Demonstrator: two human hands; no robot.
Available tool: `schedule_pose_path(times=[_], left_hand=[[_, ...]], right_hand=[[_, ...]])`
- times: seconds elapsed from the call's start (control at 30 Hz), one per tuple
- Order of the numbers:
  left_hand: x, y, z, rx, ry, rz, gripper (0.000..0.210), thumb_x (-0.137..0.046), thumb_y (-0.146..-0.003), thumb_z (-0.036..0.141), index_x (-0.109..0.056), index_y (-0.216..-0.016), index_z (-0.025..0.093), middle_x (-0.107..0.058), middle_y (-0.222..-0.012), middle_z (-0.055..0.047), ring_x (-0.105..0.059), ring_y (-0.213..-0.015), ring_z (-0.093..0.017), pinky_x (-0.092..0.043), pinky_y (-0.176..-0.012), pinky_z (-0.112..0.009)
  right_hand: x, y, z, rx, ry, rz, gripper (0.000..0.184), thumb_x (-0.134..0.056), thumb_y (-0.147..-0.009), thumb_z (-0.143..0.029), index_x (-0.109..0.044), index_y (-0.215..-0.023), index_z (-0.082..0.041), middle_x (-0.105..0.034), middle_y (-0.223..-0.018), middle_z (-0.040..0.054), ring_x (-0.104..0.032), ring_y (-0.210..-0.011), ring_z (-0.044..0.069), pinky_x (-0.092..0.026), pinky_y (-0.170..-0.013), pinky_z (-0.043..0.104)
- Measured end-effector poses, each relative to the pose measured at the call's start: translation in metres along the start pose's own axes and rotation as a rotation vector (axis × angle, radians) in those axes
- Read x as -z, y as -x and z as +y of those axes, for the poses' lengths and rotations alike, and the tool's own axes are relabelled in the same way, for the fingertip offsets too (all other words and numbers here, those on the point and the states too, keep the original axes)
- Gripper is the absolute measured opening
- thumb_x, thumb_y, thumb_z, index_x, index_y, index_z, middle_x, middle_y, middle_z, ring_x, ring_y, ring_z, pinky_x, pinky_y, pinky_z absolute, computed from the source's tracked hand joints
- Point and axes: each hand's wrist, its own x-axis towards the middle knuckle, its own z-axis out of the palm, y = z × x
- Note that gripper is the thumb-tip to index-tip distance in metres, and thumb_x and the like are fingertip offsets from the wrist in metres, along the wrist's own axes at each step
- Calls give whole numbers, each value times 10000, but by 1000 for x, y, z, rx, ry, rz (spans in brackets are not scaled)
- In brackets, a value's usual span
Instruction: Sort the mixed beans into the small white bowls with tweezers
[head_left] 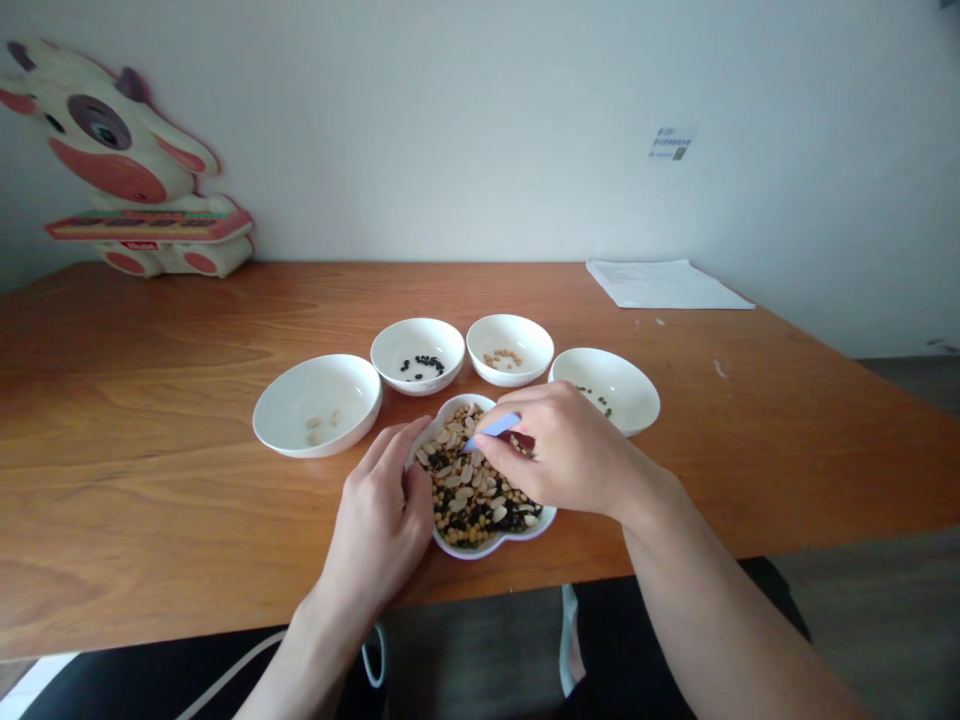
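A white flower-shaped dish [480, 550] stands near the table's front edge, filled with a mix of pale flat seeds, yellow beans and black beans [469, 495]. My left hand [386, 500] grips its left rim, thumb toward me and fingers along the far side. Over the dish's upper right, my right hand [562, 450] pinches light purple plastic tweezers [499, 425], their tips down at the mix. Whether the tips hold a seed is too small to tell. My right hand hides part of the dish and of the rightmost bowl.
Behind the dish, white bowls form an arc: one with pale seeds [319, 385], one with black beans [416, 340], one with yellow beans [510, 335], one with small green beans [615, 385]. A cow toy keyboard [150, 225] and papers [664, 283] sit by the wall.
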Motion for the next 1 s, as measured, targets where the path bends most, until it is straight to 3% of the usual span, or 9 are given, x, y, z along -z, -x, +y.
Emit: schedule_pose_path(times=[1.0], left_hand=[[0,0,0,-17,-6,-1,379,-405,-873,139,-601,-1197,135,-658,-1174,-103,-636,-1088,-230,-539,-927,-336]], right_hand=[[-12,-5,0,33,-36,-73,204,-558,-923,-245,-750,-902,-179,-732,-806,27,-630,-726,140,-381,-646,263]])
